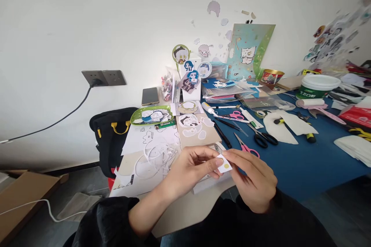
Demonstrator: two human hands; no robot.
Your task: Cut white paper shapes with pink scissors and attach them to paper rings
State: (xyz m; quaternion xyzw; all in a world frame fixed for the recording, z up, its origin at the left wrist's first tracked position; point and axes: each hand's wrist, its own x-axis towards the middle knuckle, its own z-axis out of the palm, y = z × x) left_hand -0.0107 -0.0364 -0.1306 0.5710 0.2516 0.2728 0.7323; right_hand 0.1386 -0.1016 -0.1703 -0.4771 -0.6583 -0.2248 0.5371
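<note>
- Plain white wall [87,19] behind; below it, a blue work surface [295,173] on the right and a pale one [179,218] nearest the body.
- Small white card [225,167], yellow spot on its face, is up between the two hands, above the near edge of the pale surface. Tilted, spot showing.
- Left hand [188,170]: thumb pressed flat on the card's left part, fingers curled behind. Closed pinch, card held.
- Right hand [256,181]: fingers bent together, tips at the card's upper edge. Thumb largely hidden; cannot tell whether it pinches too.
- Handling, as judged: a piece this small wants a light, steady left pinch, thumb clear of the yellow spot, right fingertips working only at the edge so the card neither creases nor slips. Wrists low help steadiness.
- Just beyond the hands: pink-handled scissors [246,149], blades pointing away; black-handled scissors [258,132] farther off.
- Left of the hands: tangle of white paper strips [170,155], best kept from snagging the sleeves.
- Farther back: green tray [133,120] of paper cut-outs; glue bottle [208,108] lying on its side.
</note>
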